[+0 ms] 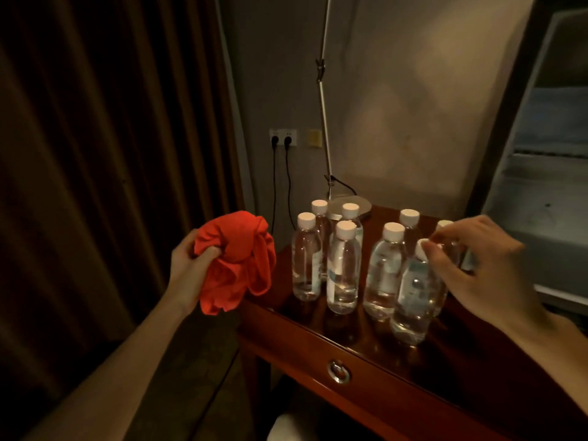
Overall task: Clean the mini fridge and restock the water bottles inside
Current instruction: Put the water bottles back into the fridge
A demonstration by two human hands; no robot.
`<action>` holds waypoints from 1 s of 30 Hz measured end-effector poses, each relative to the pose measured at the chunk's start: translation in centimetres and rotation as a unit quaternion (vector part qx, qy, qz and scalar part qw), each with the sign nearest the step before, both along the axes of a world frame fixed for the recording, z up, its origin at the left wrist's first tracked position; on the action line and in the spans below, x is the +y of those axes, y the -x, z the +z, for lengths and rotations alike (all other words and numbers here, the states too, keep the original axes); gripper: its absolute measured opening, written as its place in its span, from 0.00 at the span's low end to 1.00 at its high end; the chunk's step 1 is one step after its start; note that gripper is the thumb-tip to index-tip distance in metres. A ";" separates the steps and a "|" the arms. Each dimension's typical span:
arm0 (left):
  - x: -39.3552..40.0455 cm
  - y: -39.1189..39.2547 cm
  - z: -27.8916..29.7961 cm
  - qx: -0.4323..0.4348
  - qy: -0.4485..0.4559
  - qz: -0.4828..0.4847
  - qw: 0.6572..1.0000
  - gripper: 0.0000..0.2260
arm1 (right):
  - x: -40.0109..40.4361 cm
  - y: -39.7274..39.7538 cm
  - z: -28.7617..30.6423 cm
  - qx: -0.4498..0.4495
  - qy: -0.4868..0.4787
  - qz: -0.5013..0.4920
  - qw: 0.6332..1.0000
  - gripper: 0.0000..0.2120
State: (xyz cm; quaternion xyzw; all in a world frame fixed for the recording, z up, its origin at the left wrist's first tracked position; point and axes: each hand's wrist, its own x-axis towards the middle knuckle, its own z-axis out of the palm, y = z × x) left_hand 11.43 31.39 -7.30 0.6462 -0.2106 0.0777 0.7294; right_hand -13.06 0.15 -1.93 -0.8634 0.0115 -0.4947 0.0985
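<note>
Several clear water bottles with white caps [342, 268] stand upright in a cluster on a red-brown wooden table [286, 319]. My left hand [187, 268] grips a crumpled red cloth [237, 262] in the air just left of the table's corner. My right hand [477, 265] is over the nearest right bottle [413, 300], its thumb and fingers curled around the cap. The open mini fridge [547, 173] shows at the right edge, its pale shelves visible and dim.
A desk lamp with a thin metal arm [324, 100] stands on its base behind the bottles. Two plugs and cables hang from a wall socket [283, 138]. Dark curtains [95, 154] fill the left. The table drawer has a ring pull [339, 370].
</note>
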 end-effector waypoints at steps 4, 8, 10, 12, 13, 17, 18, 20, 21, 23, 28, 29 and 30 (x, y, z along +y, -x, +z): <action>-1.7 -4.0 -0.6 0.012 -0.005 0.065 0.998 0.05 | 0.4 -3.3 2.2 0.004 0.073 0.024 0.997 0.15; -4.2 -8.3 -0.5 -0.017 -0.053 0.090 0.994 0.07 | 0.6 -6.5 4.3 0.047 0.096 0.051 0.993 0.16; -5.9 -10.0 -0.5 -0.036 -0.081 0.103 0.991 0.08 | 0.3 -7.8 5.0 0.073 0.107 0.054 0.990 0.15; -7.9 -11.1 -0.2 -0.069 -0.119 0.110 0.984 0.09 | -0.2 -8.8 5.8 0.105 0.109 0.063 0.986 0.14; -9.0 -11.5 -0.1 -0.086 -0.137 0.105 0.981 0.10 | -0.5 -9.3 6.4 0.126 0.107 0.066 0.984 0.15; -13.4 -13.0 -0.1 -0.122 -0.170 0.065 0.976 0.08 | -2.0 -11.4 8.7 0.185 0.063 0.089 0.977 0.19; -14.5 -13.4 -0.2 -0.127 -0.173 0.059 0.975 0.08 | -2.5 -11.8 9.0 0.198 0.045 0.097 0.974 0.20; -16.7 -14.1 -0.4 -0.132 -0.182 0.047 0.973 0.08 | -3.5 -12.5 9.6 0.233 0.025 0.099 0.967 0.23; -17.8 -14.3 -0.4 -0.135 -0.187 0.039 0.972 0.08 | -3.9 -12.8 9.8 0.251 0.025 0.091 0.963 0.22; -20.1 -14.8 -0.6 -0.144 -0.200 0.020 0.969 0.07 | -4.8 -13.1 9.9 0.276 0.029 0.075 0.958 0.20; -24.4 -16.0 -2.0 -0.176 -0.267 -0.034 0.947 0.06 | -6.7 -13.6 8.5 0.318 0.006 0.063 0.946 0.17; -24.9 -16.3 -2.6 -0.191 -0.285 -0.057 0.937 0.06 | -6.9 -13.7 8.2 0.324 0.002 0.064 0.944 0.17; -25.4 -16.5 -3.1 -0.209 -0.306 -0.084 0.925 0.09 | -7.1 -13.7 8.0 0.326 -0.004 0.065 0.943 0.17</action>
